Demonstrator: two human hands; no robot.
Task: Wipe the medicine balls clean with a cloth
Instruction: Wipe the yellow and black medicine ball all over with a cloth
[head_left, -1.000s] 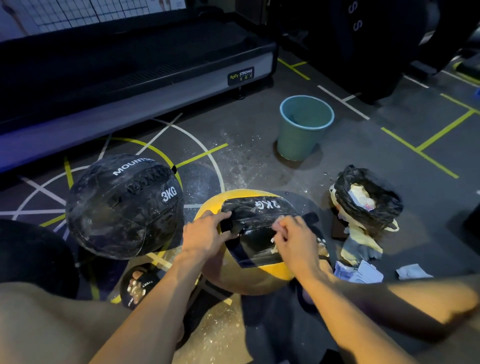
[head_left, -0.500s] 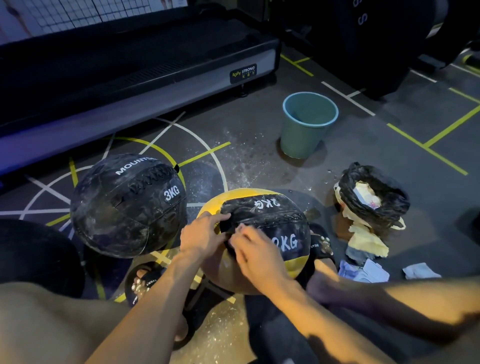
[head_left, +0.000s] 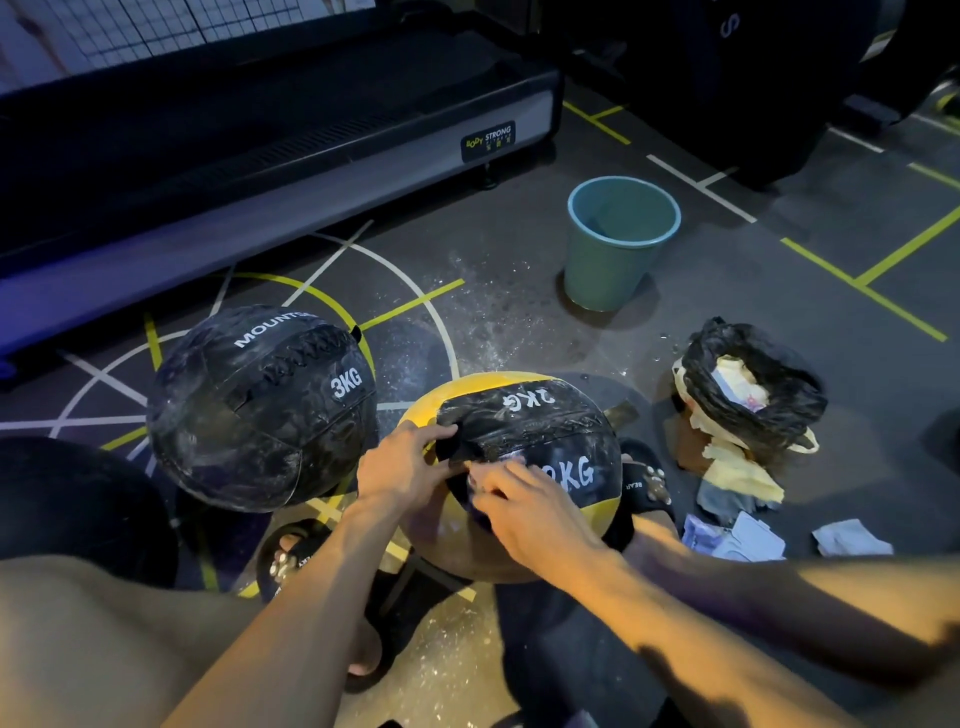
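- Since a second ago my right hand has slid leftward over the 2KG ball, from its right side to the near face close by my left hand, and more of the black panel has rolled into view.
- Nearest on the ball, my right hand lies over a pale scrap I take for the cloth; fingers look bent onto it, pressing it to the panel, though I cannot tell how firm the pinch is.
- Just left of it, my left hand grips the ball's upper left, thumb and fingers curled at the panel's edge, steadying it.
- The ball sits on the floor between my feet. I judge it moderately heavy, padded and slick-skinned where damp, so it would roll under a hard wipe; best held by its flanks or at a seam.
- Left of the ball, just beside it, rests the 3KG ball, black and streaked, not yet in hand.
- Right of the ball sits a black bag of rubbish, with papers near it.
- Beyond the ball stands a bucket, well apart, and farther still a treadmill.
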